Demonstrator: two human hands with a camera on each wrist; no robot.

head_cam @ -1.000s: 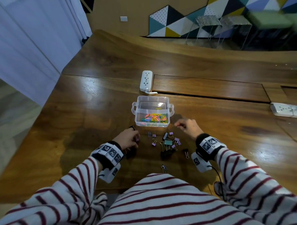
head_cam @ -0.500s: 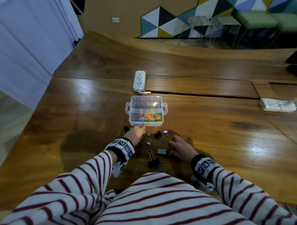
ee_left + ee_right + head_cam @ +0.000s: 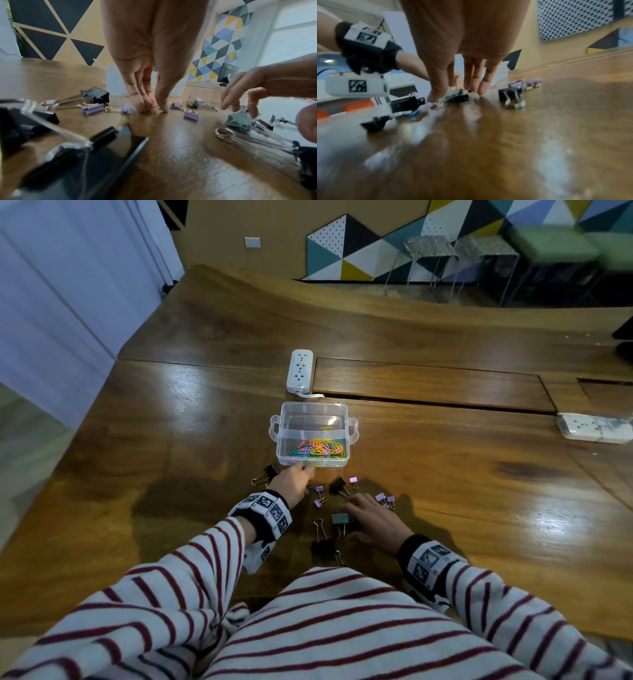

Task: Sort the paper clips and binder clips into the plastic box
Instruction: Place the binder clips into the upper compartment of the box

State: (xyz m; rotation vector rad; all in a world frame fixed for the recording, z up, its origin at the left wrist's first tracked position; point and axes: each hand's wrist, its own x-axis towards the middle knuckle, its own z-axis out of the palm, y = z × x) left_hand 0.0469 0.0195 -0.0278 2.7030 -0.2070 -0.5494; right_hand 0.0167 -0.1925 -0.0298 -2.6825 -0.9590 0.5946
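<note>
The clear plastic box (image 3: pixel 342 409) stands mid-table with coloured paper clips (image 3: pixel 318 448) in its near compartment. My left hand (image 3: pixel 293 482) is just in front of it. In the left wrist view the left hand (image 3: pixel 154 108) has thumb and fingertips pinched together on the table at a small blue paper clip (image 3: pixel 159 108). My right hand (image 3: pixel 371 520) hovers palm down over the loose binder clips. Its fingers (image 3: pixel 481 90) are straight and touch down beside the teal binder clip (image 3: pixel 339 519) without gripping it.
Black binder clips (image 3: pixel 337 484) and small purple ones (image 3: pixel 385 499) lie scattered between hands and box. Another black one (image 3: pixel 270 471) sits left of my left hand. A white power strip (image 3: pixel 299 369) lies behind the box and a second (image 3: pixel 594 428) at far right.
My left hand moved forward to the front of the box. My right hand drew back from beside the box to the teal binder clip. Both have barely moved in the last half second.
</note>
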